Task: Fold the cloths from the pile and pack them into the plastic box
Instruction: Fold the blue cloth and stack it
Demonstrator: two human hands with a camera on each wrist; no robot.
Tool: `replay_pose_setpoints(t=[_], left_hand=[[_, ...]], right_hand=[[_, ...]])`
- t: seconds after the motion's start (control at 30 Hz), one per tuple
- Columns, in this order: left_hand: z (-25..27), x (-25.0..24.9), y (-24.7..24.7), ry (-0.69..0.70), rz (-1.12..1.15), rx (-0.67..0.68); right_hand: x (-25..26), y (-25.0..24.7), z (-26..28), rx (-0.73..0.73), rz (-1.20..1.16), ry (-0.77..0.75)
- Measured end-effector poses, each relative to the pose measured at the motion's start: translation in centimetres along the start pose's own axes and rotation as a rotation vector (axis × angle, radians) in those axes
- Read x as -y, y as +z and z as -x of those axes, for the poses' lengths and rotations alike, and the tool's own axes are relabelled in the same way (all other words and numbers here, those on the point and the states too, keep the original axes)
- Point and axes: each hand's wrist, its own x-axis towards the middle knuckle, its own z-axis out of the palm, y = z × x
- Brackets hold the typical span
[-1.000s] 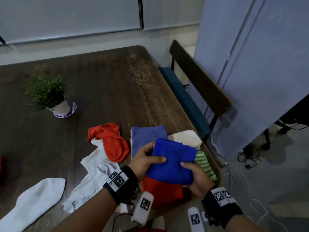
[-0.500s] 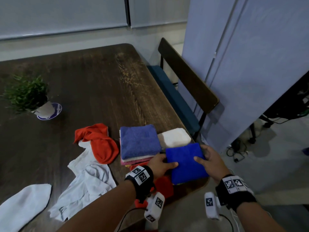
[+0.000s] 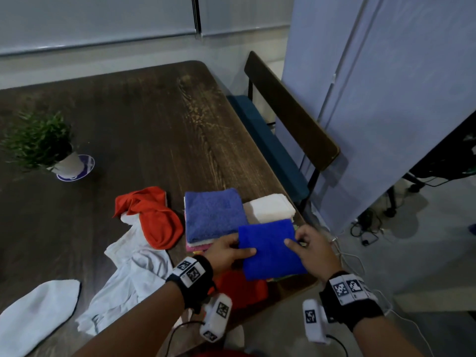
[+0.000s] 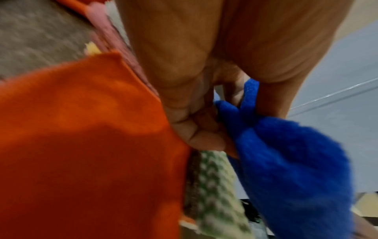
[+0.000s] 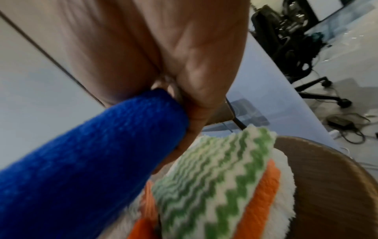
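Both hands' grip on blue cloth (image 3: pixel 270 249)

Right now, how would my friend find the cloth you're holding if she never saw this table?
Look at the near right corner of the dark wooden table, where the folded cloths are stacked. Both hands, the left hand and the right hand, grip one folded cloth above the green zigzag cloth. That bright blue cloth is far deeper in colour than the pale blue towel beside it.
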Motion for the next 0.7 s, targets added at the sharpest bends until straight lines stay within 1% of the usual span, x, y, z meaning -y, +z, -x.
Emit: replay_pose_setpoints(t=[0.07, 0.13, 0.23, 0.33, 0.43, 0.53, 0.6, 0.7], left_hand=[[0.7, 0.5, -1.2, -0.033, -0.043, 0.014], [0.8, 0.7, -1.3, -0.044, -0.099, 0.022], [0.6, 0.1, 0.2, -0.017, -0.198, 0.016], [-0.1, -0.1, 1.7, 0.011, -0.324, 0.031], [-0.7, -0.2, 2.4, 0.013, -0.389, 0.031], [-1.1, -0.1, 3.1, 0.008, -0.402, 0.059], [-1.2, 0.0, 3.5, 0.04, -0.411, 0.029], [-1.7, -0.1, 4.0, 0.134, -0.496, -0.085]], right_hand=[[-0.5, 0.6, 0.3, 0.024, 0.018, -0.003], [-0.5, 0.7, 0.4, -0.01, 0.002, 0.006], [-0.1, 0.0, 0.0, -0.087, -0.039, 0.02], [-0.4, -1.4, -0.9, -0.144, -0.084, 0.074], [-1.1, -2.3, -1.5, -0.157, -0.047, 0.139], [-1.9, -2.2, -1.4, -0.158, 0.067, 0.194], [-1.9, -2.1, -1.1, -0.197, 0.09, 0.207], [-1.2, -2.0, -0.5, -0.272, 0.043, 0.176]])
